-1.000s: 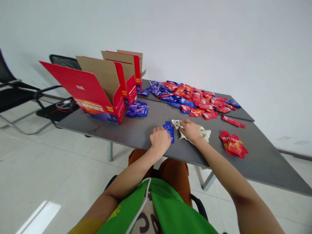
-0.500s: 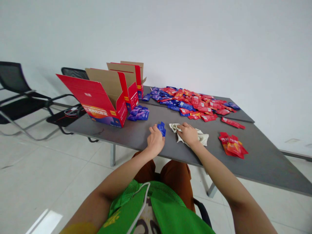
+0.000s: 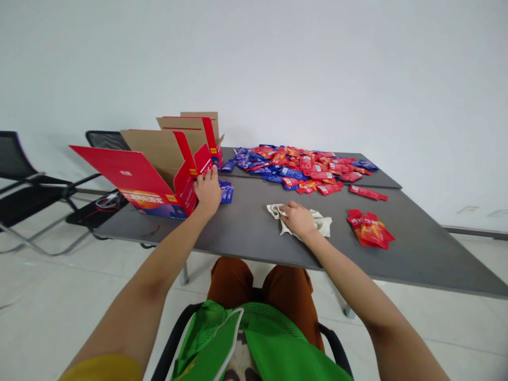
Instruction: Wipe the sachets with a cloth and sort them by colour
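Observation:
My left hand [image 3: 208, 189] reaches far to the left and lies over a small pile of blue packets [image 3: 227, 193] beside the nearest open red box [image 3: 159, 182]. Its fingers are stretched forward on the pile, and no packet shows in them. My right hand [image 3: 297, 219] rests on a crumpled cream cloth [image 3: 322, 224] near the table's front edge, fingers curled onto it. The grey table [image 3: 246, 227] carries all of this.
A big heap of red and blue packets [image 3: 301, 166] covers the far middle of the table. A small stack of red packets [image 3: 370, 229] lies to the right of the cloth. A second open box [image 3: 200, 132] stands behind the first. Black chairs [image 3: 24, 185] stand at the left.
My left hand lifted a blue packet from beside the cloth and carried it left to the blue pile by the box. My right hand stayed on the cloth.

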Available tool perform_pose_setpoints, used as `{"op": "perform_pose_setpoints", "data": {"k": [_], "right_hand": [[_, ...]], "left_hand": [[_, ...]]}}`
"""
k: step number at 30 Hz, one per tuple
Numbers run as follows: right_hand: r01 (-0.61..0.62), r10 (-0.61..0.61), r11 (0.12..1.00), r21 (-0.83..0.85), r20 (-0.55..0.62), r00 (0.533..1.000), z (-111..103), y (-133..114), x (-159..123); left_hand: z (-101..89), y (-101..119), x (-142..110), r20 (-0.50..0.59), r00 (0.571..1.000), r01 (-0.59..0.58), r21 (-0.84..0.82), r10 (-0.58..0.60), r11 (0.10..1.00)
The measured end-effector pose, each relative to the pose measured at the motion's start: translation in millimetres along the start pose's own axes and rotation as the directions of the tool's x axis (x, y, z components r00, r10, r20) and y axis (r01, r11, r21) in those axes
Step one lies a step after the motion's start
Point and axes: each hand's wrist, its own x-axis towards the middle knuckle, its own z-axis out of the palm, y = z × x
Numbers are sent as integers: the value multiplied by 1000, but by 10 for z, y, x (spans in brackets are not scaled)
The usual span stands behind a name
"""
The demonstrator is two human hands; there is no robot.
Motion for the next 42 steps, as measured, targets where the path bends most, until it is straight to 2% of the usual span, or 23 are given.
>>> {"op": "perform_pose_setpoints", "data": {"k": [3, 7, 9, 12, 18, 23, 27, 31, 35, 38, 42], "right_hand": [[13, -13, 1000, 0, -1, 1000, -8, 11, -1], [32, -32, 999, -16, -7, 999, -8, 42, 6], [41, -41, 999, -23, -2, 999, -7, 57, 9], [40, -39, 999, -19, 12, 999, -14, 57, 9], [-14, 14, 1000, -18, 16, 1000, -2, 36, 13], [-11, 11, 1000, -18, 19, 1000, -4, 45, 11], [-25, 26, 999, -34, 37, 999, -24, 31, 9], [-44, 46, 998, -33, 54, 998, -34, 15, 6], [-45, 45, 999, -7, 46, 998, -39, 16, 4], [-45, 44, 999, 15, 60, 997, -40, 21, 15], [-23, 21, 999, 45, 64, 998, -31, 31, 32]], "left_hand": [[363, -157, 95, 104, 985, -134, -40, 137, 990], [821, -422, 206, 311, 918, -223, -111, 247, 968], [988, -537, 250, 340, 893, -248, -178, 296, 952], [1118, -660, 283, 323, 888, -246, -265, 326, 932], [1081, -723, 262, 327, 872, -306, -216, 364, 927], [986, -634, 161, 263, 904, -292, -193, 337, 937], [985, -482, 62, 206, 926, -288, -153, 316, 945], [1040, -406, 84, 240, 925, -273, -118, 295, 955], [1073, -439, 142, 260, 909, -305, -122, 327, 945], [1034, -464, 133, 188, 925, -316, -100, 330, 943], [871, -409, 168, 52, 938, -339, -78, 344, 937]]}}
